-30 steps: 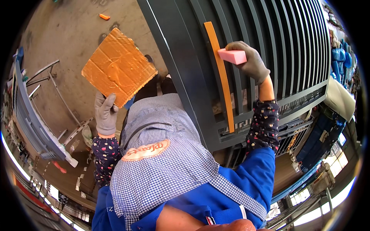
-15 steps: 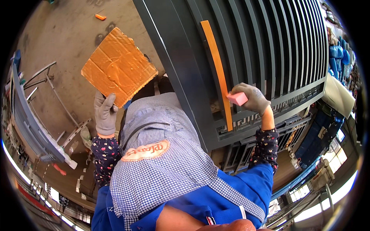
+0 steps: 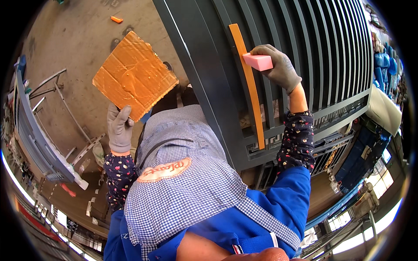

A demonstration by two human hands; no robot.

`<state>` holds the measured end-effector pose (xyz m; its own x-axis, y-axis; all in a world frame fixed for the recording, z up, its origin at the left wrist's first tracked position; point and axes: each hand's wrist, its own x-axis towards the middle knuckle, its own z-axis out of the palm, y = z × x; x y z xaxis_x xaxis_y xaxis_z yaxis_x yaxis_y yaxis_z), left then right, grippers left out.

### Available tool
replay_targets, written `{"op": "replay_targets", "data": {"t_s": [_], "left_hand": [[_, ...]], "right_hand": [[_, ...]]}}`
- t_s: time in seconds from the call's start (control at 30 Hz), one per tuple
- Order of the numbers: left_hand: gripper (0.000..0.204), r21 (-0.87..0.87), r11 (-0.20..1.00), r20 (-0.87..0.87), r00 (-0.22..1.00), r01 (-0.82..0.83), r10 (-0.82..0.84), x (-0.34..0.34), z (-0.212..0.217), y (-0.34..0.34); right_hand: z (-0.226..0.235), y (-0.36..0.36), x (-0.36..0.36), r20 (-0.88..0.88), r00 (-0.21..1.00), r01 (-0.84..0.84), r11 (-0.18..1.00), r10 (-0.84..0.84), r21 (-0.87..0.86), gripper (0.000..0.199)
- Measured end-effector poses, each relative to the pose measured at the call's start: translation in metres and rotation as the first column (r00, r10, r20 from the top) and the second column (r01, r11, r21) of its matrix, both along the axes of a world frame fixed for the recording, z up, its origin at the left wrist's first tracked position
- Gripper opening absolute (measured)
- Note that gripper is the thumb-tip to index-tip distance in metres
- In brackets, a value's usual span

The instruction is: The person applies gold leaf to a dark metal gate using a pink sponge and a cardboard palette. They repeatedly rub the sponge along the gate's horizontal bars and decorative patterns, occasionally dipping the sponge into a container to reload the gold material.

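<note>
Head: right hand grips sponge, likely light, soft, best held by sides; left hand pinches cardboard by lower corner

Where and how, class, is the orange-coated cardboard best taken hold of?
Probably by the lower-left edge of the cardboard, near its bottom corner, where the left hand grips it, coming from the near side. The piece is flat and looks thin enough to pinch, and an edge hold leaves most of its glossy orange face untouched.
</note>
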<state>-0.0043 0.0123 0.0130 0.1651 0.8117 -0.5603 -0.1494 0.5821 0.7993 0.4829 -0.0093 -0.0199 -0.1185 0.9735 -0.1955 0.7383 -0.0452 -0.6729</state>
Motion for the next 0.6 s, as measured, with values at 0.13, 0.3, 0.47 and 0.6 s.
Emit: {"op": "replay_targets", "data": {"t_s": [0.13,0.3,0.47,0.6], "left_hand": [[0.047,-0.009,1.0,-0.042,0.999,-0.019,0.018,0.005,0.003,0.0],[0.048,-0.022,0.999,-0.033,0.999,-0.031,0.031,0.001,0.0,-0.002],[0.045,-0.021,1.0,-0.037,0.999,-0.017,0.016,0.007,0.006,0.0],[0.044,-0.004,1.0,-0.009,1.0,-0.007,0.007,0.002,0.001,0.0]], "right_hand": [[0.014,-0.021,-0.001,0.014,0.999,-0.041,0.996,0.042,-0.081,0.038],[0.03,-0.073,0.003,0.02,0.99,-0.122,0.928,0.138,-0.351,0.038],[0.035,-0.05,0.002,-0.09,0.996,-0.014,0.991,0.002,-0.134,0.039],[0.009,0.008,0.001,-0.034,0.999,0.004,0.998,-0.002,0.06,0.037]]}}
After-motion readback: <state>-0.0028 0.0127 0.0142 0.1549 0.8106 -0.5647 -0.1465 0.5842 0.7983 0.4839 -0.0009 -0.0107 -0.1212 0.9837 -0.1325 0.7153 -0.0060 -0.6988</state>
